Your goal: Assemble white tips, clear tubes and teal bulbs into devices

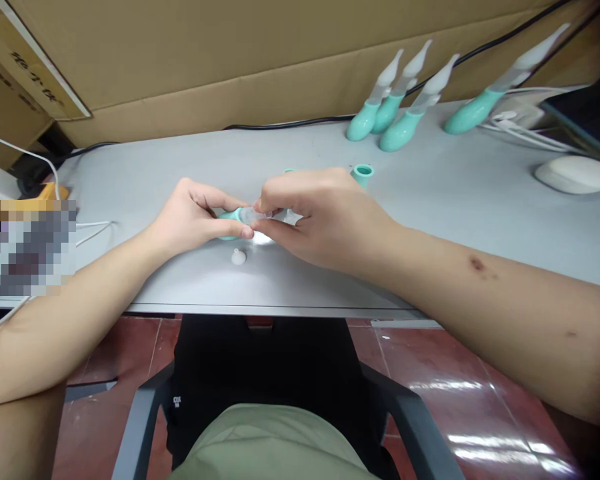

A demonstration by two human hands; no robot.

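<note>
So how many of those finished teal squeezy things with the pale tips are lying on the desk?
4, all at the back: three clustered together, one further right. A fifth is in the hands, partly hidden.

Back row: four teal-bulbed droppers with frosted tips (pixel 405 107) lie by the cardboard wall (pixel 230 67).
Right edge: a white computer mouse (pixel 577 175) rests on the grey table (pixel 455 200).
Mid-table: a teal ring cap (pixel 363 175) stands alone.
Rear: a black cable (pixel 280 125) runs along the cardboard.
Below: a grey chair (pixel 140 420) over red floor tiles (pixel 480 387).
</note>
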